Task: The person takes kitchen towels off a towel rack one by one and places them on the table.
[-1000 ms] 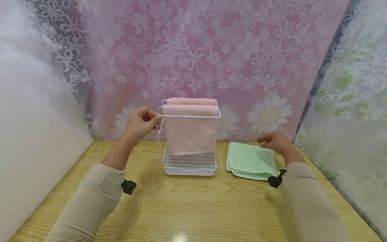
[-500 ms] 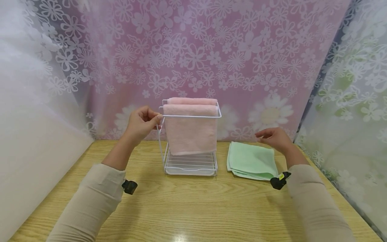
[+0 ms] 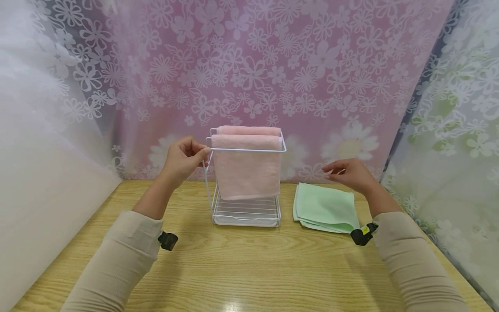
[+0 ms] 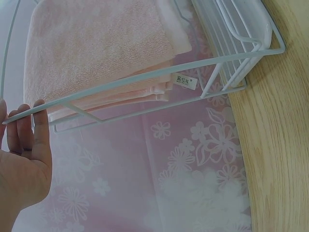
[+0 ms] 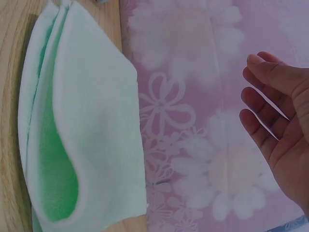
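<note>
A white wire rack [image 3: 249, 151] stands on the table, with pink towels [image 3: 247, 169] draped over its upper bars. My left hand [image 3: 183, 158] pinches the rack's front left upper corner between thumb and fingers. In the left wrist view, the fingers of the left hand [image 4: 29, 159] curl against the white wire, and a small label [image 4: 185, 81] shows at the towel's edge. To the right of the rack lies a folded green towel [image 3: 325, 208]. Over its far right part hovers my right hand [image 3: 351, 175], fingers loosely bent and holding nothing; the right wrist view shows it apart from the towel.
A white tray [image 3: 245, 222] sits at the rack's base beneath wire slats. Behind the wooden table [image 3: 249, 268] hangs a pink flowered curtain [image 3: 249, 78]. A pale sheet [image 3: 46, 151] stands along the left, and a flowered sheet [image 3: 456, 173] along the right.
My right hand has risen a little from over the green towel and shifted slightly left. The left hand keeps its hold on the rack, which stays in place.
</note>
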The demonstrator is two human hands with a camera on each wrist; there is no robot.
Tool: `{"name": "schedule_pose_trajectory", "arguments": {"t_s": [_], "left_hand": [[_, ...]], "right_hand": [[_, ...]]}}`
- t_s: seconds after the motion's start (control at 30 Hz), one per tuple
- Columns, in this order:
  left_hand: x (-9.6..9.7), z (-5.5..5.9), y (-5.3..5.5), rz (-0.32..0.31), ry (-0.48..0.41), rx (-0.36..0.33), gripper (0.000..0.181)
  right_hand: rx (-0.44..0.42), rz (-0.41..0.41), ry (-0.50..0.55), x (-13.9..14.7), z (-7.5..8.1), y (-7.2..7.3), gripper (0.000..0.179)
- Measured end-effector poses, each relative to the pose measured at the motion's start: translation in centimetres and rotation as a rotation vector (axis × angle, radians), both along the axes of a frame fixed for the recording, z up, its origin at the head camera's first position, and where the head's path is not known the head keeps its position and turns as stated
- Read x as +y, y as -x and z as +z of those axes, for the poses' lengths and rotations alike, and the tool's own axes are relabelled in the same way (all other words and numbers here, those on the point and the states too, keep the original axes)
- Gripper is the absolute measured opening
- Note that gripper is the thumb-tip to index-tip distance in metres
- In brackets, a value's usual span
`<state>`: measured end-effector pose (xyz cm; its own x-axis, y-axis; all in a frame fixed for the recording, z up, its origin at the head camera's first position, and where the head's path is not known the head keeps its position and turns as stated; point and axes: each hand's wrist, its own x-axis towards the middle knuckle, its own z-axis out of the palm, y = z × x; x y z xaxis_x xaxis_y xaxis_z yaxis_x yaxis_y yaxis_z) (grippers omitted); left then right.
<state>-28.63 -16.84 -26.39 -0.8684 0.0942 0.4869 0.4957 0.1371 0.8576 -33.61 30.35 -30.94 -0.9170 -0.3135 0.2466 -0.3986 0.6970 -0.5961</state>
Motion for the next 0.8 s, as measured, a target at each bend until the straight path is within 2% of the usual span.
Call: {"name": "schedule_pose_trajectory", "arguments": {"t_s": [0.37, 0.8], "left_hand": [[0.0, -0.1, 0.0, 0.008, 0.005, -0.01, 0.016], [0.0, 0.0, -0.1, 0.015, 0.022, 0.003, 0.016]], "right_hand": [[0.029, 0.046, 0.025, -1.1, 0.8, -0.3, 0.026], [0.032, 0.073, 0.0, -2.3, 1.9, -1.0, 0.029]]}}
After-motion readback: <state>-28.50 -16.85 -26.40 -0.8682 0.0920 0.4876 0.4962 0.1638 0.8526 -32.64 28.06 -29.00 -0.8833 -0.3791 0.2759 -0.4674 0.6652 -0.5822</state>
